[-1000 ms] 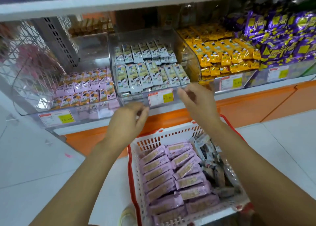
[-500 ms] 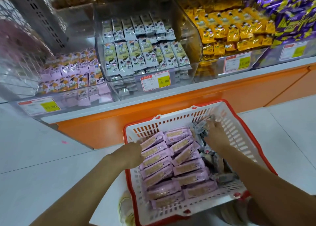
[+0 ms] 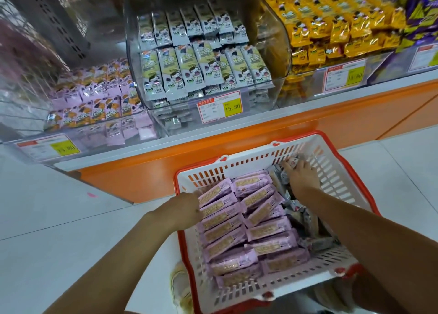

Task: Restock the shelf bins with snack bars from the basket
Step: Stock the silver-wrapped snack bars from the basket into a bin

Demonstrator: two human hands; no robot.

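1. Where the basket (image 3: 251, 158) sits nearest, lilac bars (image 3: 227, 240) fill its left and middle in two columns. Their long axes run left to right, with the right ends angled slightly far.
2. Left hand (image 3: 187, 209) dips at the left wall against the bars' left ends. Its fingers are hidden, so its grip cannot be told.
3. Right hand (image 3: 302, 177), farther right, curls its fingers onto jumbled grey bars (image 3: 305, 218).
4. Farthest, the clear shelf bin (image 3: 280, 59) holds pale bars (image 3: 189, 69) with long axes running near to far.
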